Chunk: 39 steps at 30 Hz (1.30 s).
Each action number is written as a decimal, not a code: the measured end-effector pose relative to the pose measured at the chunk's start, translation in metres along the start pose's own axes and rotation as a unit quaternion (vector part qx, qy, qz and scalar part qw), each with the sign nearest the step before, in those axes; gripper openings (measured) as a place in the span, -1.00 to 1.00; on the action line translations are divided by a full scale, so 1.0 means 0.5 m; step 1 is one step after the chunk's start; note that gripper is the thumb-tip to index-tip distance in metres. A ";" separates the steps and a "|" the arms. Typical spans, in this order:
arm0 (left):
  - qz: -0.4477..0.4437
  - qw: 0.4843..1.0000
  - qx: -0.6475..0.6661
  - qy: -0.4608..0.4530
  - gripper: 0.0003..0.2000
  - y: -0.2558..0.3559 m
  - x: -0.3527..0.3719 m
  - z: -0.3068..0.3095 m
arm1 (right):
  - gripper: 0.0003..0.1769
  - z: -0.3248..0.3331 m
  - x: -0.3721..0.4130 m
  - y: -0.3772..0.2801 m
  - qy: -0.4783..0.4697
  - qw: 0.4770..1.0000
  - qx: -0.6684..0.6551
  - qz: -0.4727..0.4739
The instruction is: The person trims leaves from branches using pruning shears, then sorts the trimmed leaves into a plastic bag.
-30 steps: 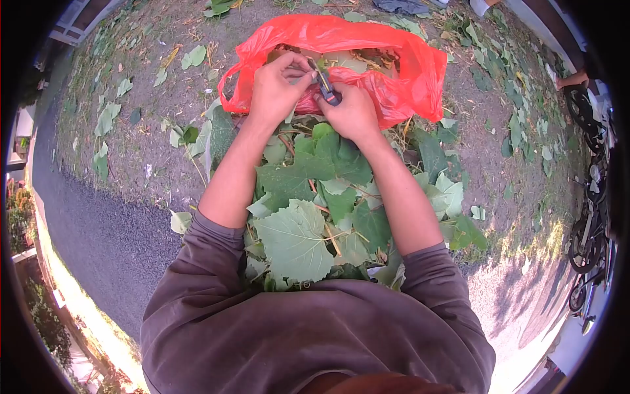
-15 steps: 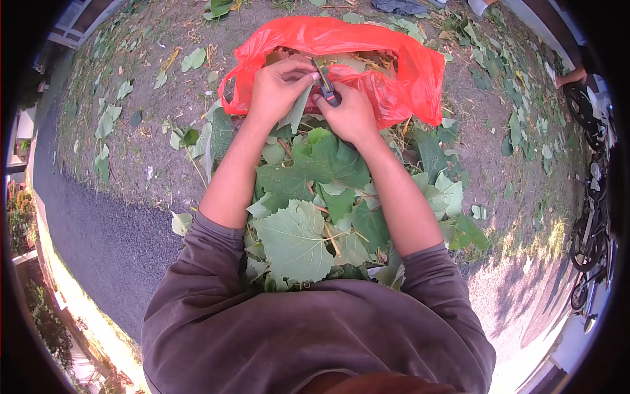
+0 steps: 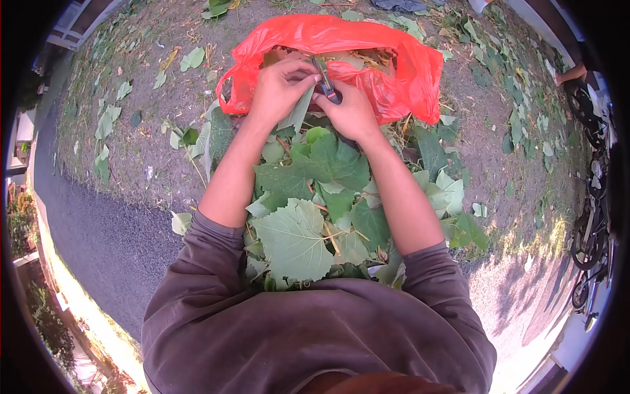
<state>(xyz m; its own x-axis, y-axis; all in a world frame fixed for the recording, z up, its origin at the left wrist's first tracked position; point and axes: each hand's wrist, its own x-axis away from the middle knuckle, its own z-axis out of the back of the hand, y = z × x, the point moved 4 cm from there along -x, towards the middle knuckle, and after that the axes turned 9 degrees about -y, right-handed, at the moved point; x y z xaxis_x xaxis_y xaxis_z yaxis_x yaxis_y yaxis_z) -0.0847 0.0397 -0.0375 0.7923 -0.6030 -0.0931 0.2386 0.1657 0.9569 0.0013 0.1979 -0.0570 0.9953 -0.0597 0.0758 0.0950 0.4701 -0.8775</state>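
Observation:
My left hand (image 3: 283,87) is closed, pinching a green leaf (image 3: 300,108) that hangs below its fingers. Dark-handled pruning shears (image 3: 327,90) with a red mark are gripped in my right hand (image 3: 349,113). Their blades point up and away, right beside my left fingertips. Behind both hands lies a red plastic bag (image 3: 413,75), its mouth open towards me, with leaves and dry bits inside. Between my forearms is a pile of broad green leaves (image 3: 295,240), a large pale one on top near my shirt.
Loose leaves (image 3: 108,121) are scattered over the bare soil (image 3: 177,108). Grey paving (image 3: 111,230) runs along the left. Bicycles (image 3: 587,243) stand at the right edge, and a person's bare foot (image 3: 571,73) shows at the upper right. Dark cloth (image 3: 398,6) lies at the top.
The shears' blades look closer together than before, beside my left fingertips. Both hands stay in nearly the same place, with the leaf still in the left one.

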 end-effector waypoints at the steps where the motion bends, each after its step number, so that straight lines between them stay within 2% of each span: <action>1: 0.001 1.000 -0.001 -0.007 -0.81 0.002 0.000 -0.001 | -0.52 0.001 -0.001 0.002 0.000 1.000 0.000 0.000; 6: 0.041 0.999 0.005 -0.008 -0.82 0.007 0.002 -0.003 | -0.53 0.002 -0.004 0.001 -0.008 1.000 -0.006 -0.006; 11: -0.007 0.999 0.010 0.048 -0.80 0.008 0.001 0.001 | -0.54 0.007 -0.002 -0.011 -0.016 0.999 0.032 -0.031; 22: -0.011 0.998 0.010 0.065 -0.79 -0.012 -0.007 0.010 | -0.55 0.000 -0.011 -0.011 0.004 0.996 0.075 -0.037; 25: 0.000 0.998 -0.002 0.058 -0.78 -0.014 -0.010 0.014 | -0.54 -0.003 -0.014 -0.002 -0.011 0.999 0.027 -0.037; 27: 0.008 0.999 -0.011 0.048 -0.76 -0.012 -0.009 0.013 | -0.52 -0.008 -0.019 0.010 -0.032 0.998 -0.050 -0.024; 31: 0.013 0.995 -0.047 0.083 -0.76 -0.011 -0.010 0.033 | -0.52 0.004 -0.018 0.012 -0.071 0.992 -0.096 -0.047; 33: -0.005 0.991 -0.043 0.129 -0.78 -0.010 -0.011 0.047 | -0.53 -0.001 -0.022 0.025 -0.110 0.971 -0.202 -0.065; 34: -0.005 0.991 -0.044 0.128 -0.78 -0.012 -0.013 0.051 | -0.53 0.003 -0.023 0.028 -0.109 0.971 -0.203 -0.064; 36: -0.018 0.986 -0.017 0.164 -0.79 -0.016 -0.014 0.068 | -0.54 0.008 -0.025 0.026 -0.153 0.931 -0.325 -0.061; 39: 0.000 0.984 -0.059 0.167 -0.74 -0.020 -0.011 0.070 | -0.51 0.034 -0.029 0.024 -0.188 0.914 -0.351 -0.075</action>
<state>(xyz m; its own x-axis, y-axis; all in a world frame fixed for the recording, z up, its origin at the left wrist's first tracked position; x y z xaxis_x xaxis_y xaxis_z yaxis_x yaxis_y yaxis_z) -0.1111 0.0140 -0.0367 0.9278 -0.3164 -0.1975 0.2869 0.2673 0.9199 -0.0120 0.2192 -0.0605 0.9200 0.2914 0.2621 0.3282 -0.2071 -0.9216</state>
